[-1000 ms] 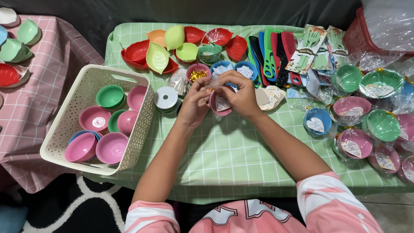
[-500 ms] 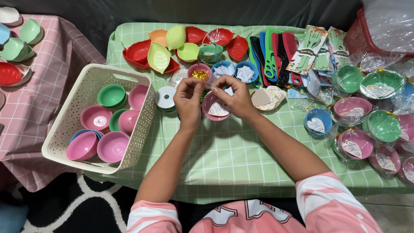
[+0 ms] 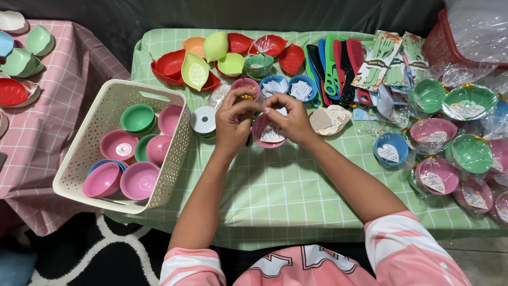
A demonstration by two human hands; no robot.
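a: green checked cloth is covering the table (image 3: 296, 212), and near its front edge nothing is lying between the arms.

b: what are the hands doing?

a: both are meeting over the pink bowl (image 3: 267, 135) at mid-table. the left hand (image 3: 233, 119) is pinching something small above it; the right hand (image 3: 291, 119) is curling closed around the bowl's rim.

b: how is it likely handling?

a: light, stiff plastic, i'm guessing, slippery under wrap; the rim is looking like the best hold.

b: around the bowl?

a: left of it the white basket (image 3: 90, 143) is holding bowls; beyond it leaf dishes (image 3: 196, 69) and combs (image 3: 333, 66) are lying.
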